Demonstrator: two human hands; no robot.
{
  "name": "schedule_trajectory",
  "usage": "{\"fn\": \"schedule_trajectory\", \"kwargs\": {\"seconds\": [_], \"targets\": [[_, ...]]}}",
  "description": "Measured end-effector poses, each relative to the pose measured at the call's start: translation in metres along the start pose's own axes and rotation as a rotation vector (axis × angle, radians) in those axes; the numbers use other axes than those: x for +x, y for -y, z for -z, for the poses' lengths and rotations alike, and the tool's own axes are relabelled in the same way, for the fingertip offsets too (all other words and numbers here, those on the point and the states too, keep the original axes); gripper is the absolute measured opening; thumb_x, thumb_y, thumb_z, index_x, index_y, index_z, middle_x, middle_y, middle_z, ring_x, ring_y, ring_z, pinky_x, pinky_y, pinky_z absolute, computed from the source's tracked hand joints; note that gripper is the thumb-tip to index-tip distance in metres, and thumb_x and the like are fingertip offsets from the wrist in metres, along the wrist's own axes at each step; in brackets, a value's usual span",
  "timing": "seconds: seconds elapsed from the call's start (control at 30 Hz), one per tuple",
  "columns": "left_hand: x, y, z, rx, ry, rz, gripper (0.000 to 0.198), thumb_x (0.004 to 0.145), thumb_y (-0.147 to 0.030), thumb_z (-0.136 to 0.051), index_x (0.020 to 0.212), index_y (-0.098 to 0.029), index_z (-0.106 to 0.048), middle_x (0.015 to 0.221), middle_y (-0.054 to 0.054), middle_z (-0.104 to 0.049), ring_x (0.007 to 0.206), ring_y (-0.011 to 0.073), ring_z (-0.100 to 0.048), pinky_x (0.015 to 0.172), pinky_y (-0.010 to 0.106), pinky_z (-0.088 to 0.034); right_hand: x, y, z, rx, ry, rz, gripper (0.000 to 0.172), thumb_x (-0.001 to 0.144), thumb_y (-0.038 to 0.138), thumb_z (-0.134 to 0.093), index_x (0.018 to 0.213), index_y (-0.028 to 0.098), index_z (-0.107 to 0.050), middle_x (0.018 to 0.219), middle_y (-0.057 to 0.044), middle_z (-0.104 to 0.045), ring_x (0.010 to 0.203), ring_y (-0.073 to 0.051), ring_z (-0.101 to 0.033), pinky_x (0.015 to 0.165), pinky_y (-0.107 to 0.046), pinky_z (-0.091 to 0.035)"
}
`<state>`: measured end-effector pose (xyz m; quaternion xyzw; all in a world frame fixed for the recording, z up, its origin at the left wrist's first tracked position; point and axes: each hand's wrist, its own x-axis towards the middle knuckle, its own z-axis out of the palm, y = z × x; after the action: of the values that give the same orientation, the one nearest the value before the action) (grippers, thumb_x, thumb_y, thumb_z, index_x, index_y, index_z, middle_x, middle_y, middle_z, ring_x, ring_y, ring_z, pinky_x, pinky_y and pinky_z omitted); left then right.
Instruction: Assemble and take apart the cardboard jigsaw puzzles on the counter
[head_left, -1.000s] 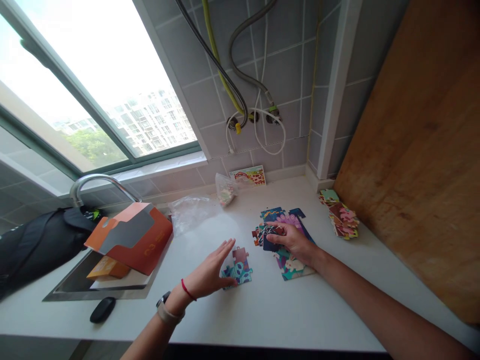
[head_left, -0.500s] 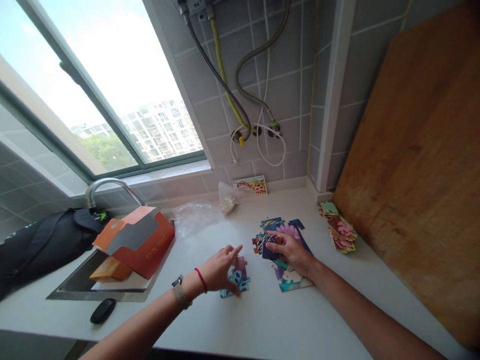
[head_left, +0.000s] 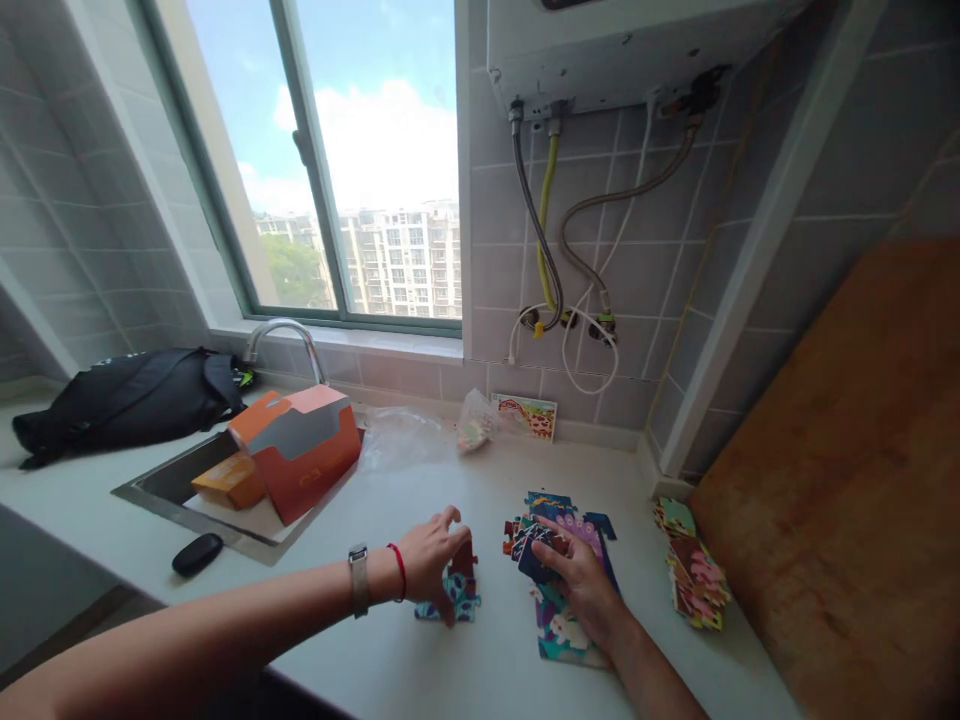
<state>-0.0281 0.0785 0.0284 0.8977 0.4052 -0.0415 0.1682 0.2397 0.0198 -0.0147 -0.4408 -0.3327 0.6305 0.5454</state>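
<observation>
My left hand (head_left: 441,562) arches over a small group of puzzle pieces (head_left: 459,597) in teal and dark red on the counter. Its fingers are apart, with the thumb down by the lower edge; whether they touch the pieces I cannot tell. In my right hand (head_left: 581,575) is a small stack of dark puzzle pieces (head_left: 534,548), pinched under the thumb. Below that hand lies a larger joined puzzle section (head_left: 562,635) in purple, blue and teal, with a white animal on it. The hand hides part of this section.
A pile of puzzle pieces (head_left: 694,570) lies by a leaning wooden board (head_left: 840,440). Along the back are a clear plastic bag (head_left: 401,440), a small filled bag (head_left: 474,425) and a picture card (head_left: 536,415). An orange box (head_left: 307,455) sits over the sink (head_left: 277,550), near a black mouse (head_left: 197,554).
The view has tilted upward and levelled, showing more wall and window. The fingers of my left hand have curled more over the small puzzle group. My right hand still holds its stack.
</observation>
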Motion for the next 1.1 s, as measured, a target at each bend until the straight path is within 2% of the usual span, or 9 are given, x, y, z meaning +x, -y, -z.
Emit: {"fn": "schedule_trajectory", "kwargs": {"seconds": [0.13,0.23,0.4,0.47,0.57,0.67,0.8,0.93,1.1], "targets": [[-0.009,0.005,-0.008,-0.082,-0.019,-0.036,0.075,0.047,-0.051,-0.099,0.103,-0.021,-0.057,0.112,0.006,-0.059,0.101,0.0269,-0.063,0.085,0.033,-0.05,0.005,-0.007,0.003,-0.017,-0.009,0.002,0.078,0.062,0.047,-0.093,0.129,0.019,-0.066,0.107,-0.01,-0.079,0.103,-0.033,-0.074,0.092,-0.046,-0.056],[-0.01,0.008,-0.01,-0.04,-0.049,-0.016,0.075,0.048,-0.048,-0.1,0.101,-0.02,-0.055,0.112,0.008,-0.06,0.103,0.0284,-0.062,0.085,0.033,-0.05,0.008,-0.009,0.007,-0.042,-0.044,0.011,0.079,0.06,0.05,-0.093,0.13,0.022,-0.068,0.103,-0.009,-0.08,0.101,-0.034,-0.074,0.086,-0.045,-0.058],[-0.006,0.008,-0.002,-0.101,0.035,-0.133,0.066,0.058,-0.037,-0.098,0.107,-0.021,-0.056,0.109,0.006,-0.068,0.101,0.0247,-0.065,0.083,0.03,-0.049,0.009,-0.004,0.008,-0.027,-0.064,0.044,0.078,0.058,0.049,-0.094,0.128,0.023,-0.07,0.102,-0.008,-0.081,0.098,-0.033,-0.075,0.079,-0.04,-0.06],[-0.004,0.004,0.004,-0.163,0.05,-0.141,0.061,0.062,-0.026,-0.095,0.11,-0.021,-0.058,0.108,0.005,-0.072,0.099,0.022,-0.067,0.082,0.028,-0.05,0.008,0.0,0.007,-0.023,-0.066,0.039,0.08,0.057,0.047,-0.095,0.129,0.022,-0.069,0.1,-0.008,-0.081,0.095,-0.031,-0.075,0.077,-0.039,-0.06],[0.001,-0.002,0.018,-0.237,0.035,-0.04,0.042,0.075,-0.016,-0.085,0.111,-0.02,-0.063,0.098,0.003,-0.076,0.088,0.0176,-0.07,0.079,0.026,-0.051,0.007,0.003,0.005,0.006,-0.095,0.042,0.08,0.054,0.043,-0.097,0.127,0.021,-0.07,0.097,-0.007,-0.081,0.09,-0.029,-0.075,0.073,-0.037,-0.06],[0.01,-0.001,0.039,-0.281,0.033,0.02,0.025,0.085,-0.013,-0.072,0.109,-0.017,-0.067,0.091,0.004,-0.077,0.078,0.0151,-0.07,0.072,0.025,-0.051,0.007,0.005,0.003,0.043,-0.139,0.052,0.077,0.052,0.04,-0.098,0.122,0.02,-0.072,0.094,-0.006,-0.081,0.085,-0.027,-0.075,0.069,-0.033,-0.059],[0.017,0.007,0.06,-0.366,0.129,0.015,0.016,0.086,-0.02,-0.072,0.1,-0.016,-0.072,0.086,0.003,-0.077,0.074,0.0137,-0.07,0.067,0.022,-0.052,0.007,0.006,0.004,0.089,-0.176,0.065,0.072,0.051,0.038,-0.099,0.116,0.02,-0.073,0.091,-0.003,-0.08,0.08,-0.021,-0.074,0.066,-0.028,-0.058],[0.012,0.01,0.05,-0.37,0.189,0.021,0.01,0.084,-0.023,-0.072,0.09,-0.016,-0.075,0.078,0.001,-0.076,0.071,0.014,-0.071,0.065,0.022,-0.053,0.006,0.007,0.004,0.105,-0.2,0.072,0.065,0.052,0.035,-0.098,0.11,0.022,-0.074,0.087,0.0,-0.079,0.077,-0.018,-0.073,0.066,-0.025,-0.058],[0.004,0.007,0.022,-0.29,0.063,0.048,0.012,0.088,-0.02,-0.068,0.096,-0.016,-0.076,0.097,0.006,-0.078,0.087,0.0167,-0.072,0.076,0.023,-0.053,0.005,0.007,0.003,0.094,-0.24,0.079,0.064,0.051,0.036,-0.099,0.109,0.023,-0.074,0.088,0.001,-0.079,0.076,-0.016,-0.073,0.064,-0.023,-0.058]]}}
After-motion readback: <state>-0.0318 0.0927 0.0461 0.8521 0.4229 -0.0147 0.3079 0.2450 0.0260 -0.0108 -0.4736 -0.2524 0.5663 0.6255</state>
